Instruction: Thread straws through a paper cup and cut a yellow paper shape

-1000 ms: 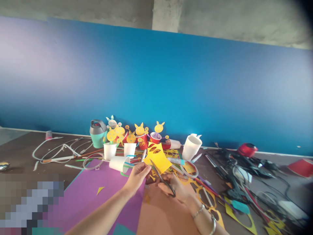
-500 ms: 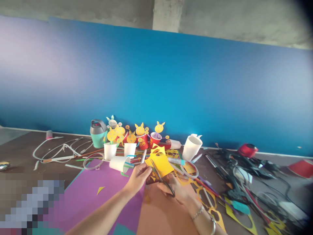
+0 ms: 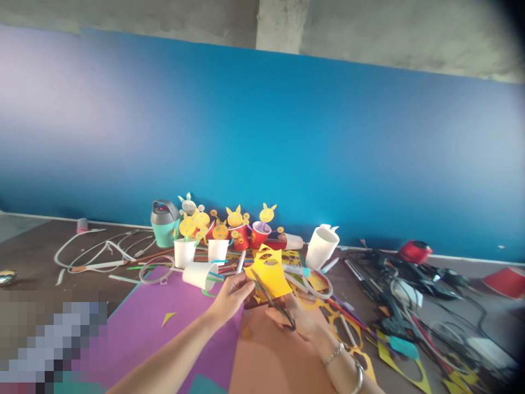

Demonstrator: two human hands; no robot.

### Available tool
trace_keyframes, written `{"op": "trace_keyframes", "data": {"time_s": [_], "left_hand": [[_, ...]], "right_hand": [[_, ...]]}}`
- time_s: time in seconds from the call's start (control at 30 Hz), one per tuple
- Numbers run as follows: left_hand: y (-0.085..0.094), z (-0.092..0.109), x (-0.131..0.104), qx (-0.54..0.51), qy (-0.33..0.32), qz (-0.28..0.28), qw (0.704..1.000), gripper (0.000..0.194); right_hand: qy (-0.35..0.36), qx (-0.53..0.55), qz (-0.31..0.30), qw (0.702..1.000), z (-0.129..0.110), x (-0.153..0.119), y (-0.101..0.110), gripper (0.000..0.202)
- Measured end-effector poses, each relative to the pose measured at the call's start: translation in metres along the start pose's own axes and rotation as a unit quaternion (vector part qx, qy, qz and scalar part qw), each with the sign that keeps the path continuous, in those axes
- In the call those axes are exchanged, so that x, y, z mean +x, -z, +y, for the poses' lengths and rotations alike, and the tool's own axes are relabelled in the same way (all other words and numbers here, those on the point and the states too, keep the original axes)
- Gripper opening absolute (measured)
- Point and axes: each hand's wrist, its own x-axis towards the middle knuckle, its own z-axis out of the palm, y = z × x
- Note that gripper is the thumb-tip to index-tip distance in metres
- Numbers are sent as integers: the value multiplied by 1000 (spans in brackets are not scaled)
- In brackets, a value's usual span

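Note:
Over the middle of the table, my left hand [image 3: 232, 295] pinches the left edge of a yellow paper [image 3: 274, 278] with cut-out holes near its top. My right hand [image 3: 291, 314] is closed round the handles of dark scissors [image 3: 268, 298], whose blades lie across the yellow paper from below. Under my hands are a purple sheet [image 3: 176, 323] and an orange-brown sheet [image 3: 270, 355]. A small yellow scrap [image 3: 168, 318] rests on the purple one.
Behind stand white cups [image 3: 184, 253] and red cups [image 3: 260, 236] bearing yellow animal faces, beside a green-grey container [image 3: 166, 227]. A tall white cup [image 3: 322, 247] is right of them. Cut yellow scraps, a glue gun [image 3: 397, 323] and cables fill the right; white cords [image 3: 98, 265] lie left.
The yellow paper has turned and shifted slightly at the scissors. Both hands have barely moved and keep their holds.

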Motion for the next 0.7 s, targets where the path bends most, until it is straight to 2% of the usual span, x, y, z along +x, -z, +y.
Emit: {"op": "trace_keyframes", "data": {"time_s": [0.13, 0.27, 0.53, 0.7], "left_hand": [[3, 0, 1, 1, 6, -9, 1000, 38], [4, -6, 2, -1, 15, -8, 1000, 39], [-1, -7, -2, 2, -5, 14, 1000, 38], [0, -4, 0, 13, -6, 7, 1000, 38]], "right_hand": [[-9, -19, -22, 1000, 8, 0, 6, 37], [-10, -7, -6, 1000, 12, 0, 9, 36], [-5, -10, -10, 1000, 2, -3, 7, 37], [-43, 5, 3, 999, -1, -4, 3, 40]]}}
